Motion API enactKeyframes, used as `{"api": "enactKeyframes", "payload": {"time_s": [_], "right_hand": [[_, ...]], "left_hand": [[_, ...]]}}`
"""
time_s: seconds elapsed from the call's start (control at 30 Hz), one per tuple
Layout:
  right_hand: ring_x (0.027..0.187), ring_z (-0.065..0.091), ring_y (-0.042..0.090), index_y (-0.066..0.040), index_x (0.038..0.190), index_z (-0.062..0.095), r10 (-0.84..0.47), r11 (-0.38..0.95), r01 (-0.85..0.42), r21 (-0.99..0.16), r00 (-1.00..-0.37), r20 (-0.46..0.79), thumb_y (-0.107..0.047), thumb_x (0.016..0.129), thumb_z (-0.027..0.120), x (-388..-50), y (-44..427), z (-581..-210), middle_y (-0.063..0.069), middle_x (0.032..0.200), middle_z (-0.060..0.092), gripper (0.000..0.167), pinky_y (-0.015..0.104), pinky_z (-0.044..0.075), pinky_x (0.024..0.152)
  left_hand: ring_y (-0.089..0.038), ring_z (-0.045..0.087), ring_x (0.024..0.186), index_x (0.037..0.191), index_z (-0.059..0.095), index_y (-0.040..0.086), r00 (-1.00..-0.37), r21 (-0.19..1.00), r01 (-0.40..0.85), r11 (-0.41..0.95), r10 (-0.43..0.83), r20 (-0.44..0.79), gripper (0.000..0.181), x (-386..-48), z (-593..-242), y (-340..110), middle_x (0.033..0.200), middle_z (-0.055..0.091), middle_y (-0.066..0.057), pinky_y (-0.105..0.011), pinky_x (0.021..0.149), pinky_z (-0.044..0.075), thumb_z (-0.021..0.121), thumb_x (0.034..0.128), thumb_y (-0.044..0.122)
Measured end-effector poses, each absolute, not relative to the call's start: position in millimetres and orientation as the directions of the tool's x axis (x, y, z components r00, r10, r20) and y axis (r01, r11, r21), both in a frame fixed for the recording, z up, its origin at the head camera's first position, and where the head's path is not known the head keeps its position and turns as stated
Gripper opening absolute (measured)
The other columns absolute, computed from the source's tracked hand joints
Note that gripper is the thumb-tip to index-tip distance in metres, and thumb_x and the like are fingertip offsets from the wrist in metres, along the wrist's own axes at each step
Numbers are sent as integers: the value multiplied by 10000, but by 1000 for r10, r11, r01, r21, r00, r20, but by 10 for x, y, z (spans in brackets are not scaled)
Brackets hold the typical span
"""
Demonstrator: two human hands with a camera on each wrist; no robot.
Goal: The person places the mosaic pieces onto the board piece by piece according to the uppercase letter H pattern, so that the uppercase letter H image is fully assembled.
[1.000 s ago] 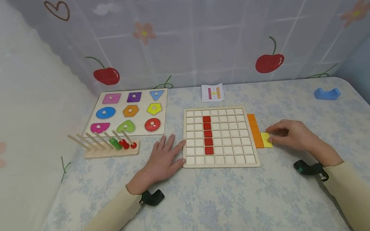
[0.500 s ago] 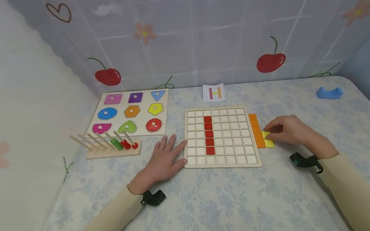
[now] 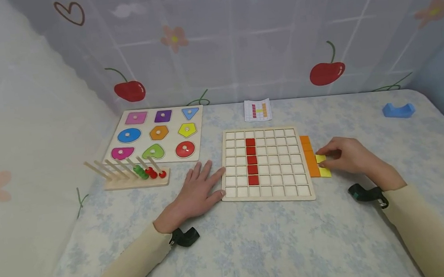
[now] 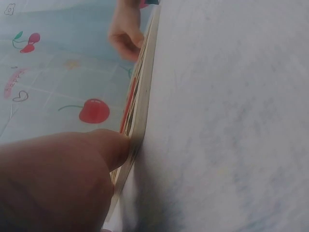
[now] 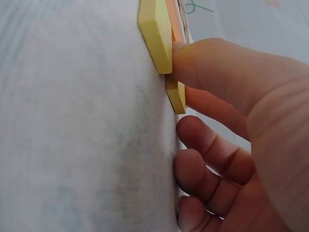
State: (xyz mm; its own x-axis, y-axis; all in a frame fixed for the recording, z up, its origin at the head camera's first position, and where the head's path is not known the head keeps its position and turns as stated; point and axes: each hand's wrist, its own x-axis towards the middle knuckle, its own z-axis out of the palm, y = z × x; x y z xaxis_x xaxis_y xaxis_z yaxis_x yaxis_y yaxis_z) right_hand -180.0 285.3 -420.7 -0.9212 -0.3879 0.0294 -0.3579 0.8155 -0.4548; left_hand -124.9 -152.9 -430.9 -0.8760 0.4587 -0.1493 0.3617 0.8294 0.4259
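Note:
My left hand [image 3: 196,191] lies spread on the table, its thumb and index finger touching the left edge of a wooden grid board [image 3: 266,191]. A column of red square tiles [image 3: 252,159] fills part of the board. Against the board's right side lie orange tiles [image 3: 312,162]. Next to them, my right hand [image 3: 348,156] pinches a small yellow tile [image 3: 320,158] between thumb and index finger. Another yellow tile [image 3: 325,173] lies just nearer to me. In the right wrist view, the pinched yellow tile [image 5: 175,96] stands beyond the nearer one, and the other fingers curl loosely.
Behind the board lies a pattern card [image 3: 258,110]. At left are a knobbed shape puzzle [image 3: 168,143] and a pegged bead stand [image 3: 117,185] with green and red beads. A blue cradle-shaped block [image 3: 399,110] sits far right. A printed curtain [image 3: 229,45] closes off the back.
The right hand has shifted slightly away from me, and a second yellow tile now shows apart from the nearer one. The left hand stays at the board's edge.

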Motion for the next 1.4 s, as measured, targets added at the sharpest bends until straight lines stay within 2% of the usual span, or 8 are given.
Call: {"api": "enactKeyframes", "payload": {"time_s": [0.2,0.5,1.03,1.4], "right_hand": [[666,447,33,-26,1034,802,-413,786,-410,-462,-905,101,-93,770,869,-1774,2890,-4233,34,875,660,280,227,423,583],[648,430,31,-17,1020,795,-410,790,-416,-451,-905,117,-84,767,866,-1757,2894,-4224,30,857,665,271,232,401,565],[700,488,122,7,1054,774,-370,821,-346,-455,-928,39,-112,773,872,-1777,2870,-4159,51,855,686,320,236,434,600],[693,501,79,0,1078,775,-420,780,-381,-496,-907,36,-151,788,876,-1797,2715,-4073,17,844,680,342,235,453,606]], "left_hand": [[-493,56,1575,1604,352,196,-875,421,363,831,460,-153,654,-1247,-4297,-1520,1702,171,-211,-672,1242,97,552,1020,413],[-487,51,1578,1603,354,205,-875,412,365,835,459,-153,651,-1259,-4326,-1524,1703,173,-207,-672,1242,96,545,1021,423],[-475,47,1582,1605,349,210,-880,412,347,843,444,-167,656,-1248,-4318,-1516,1707,167,-196,-663,1248,91,551,1017,419],[-474,37,1583,1607,342,204,-881,412,341,845,441,-174,656,-1247,-4317,-1520,1708,159,-197,-663,1248,86,543,1020,415]]}}
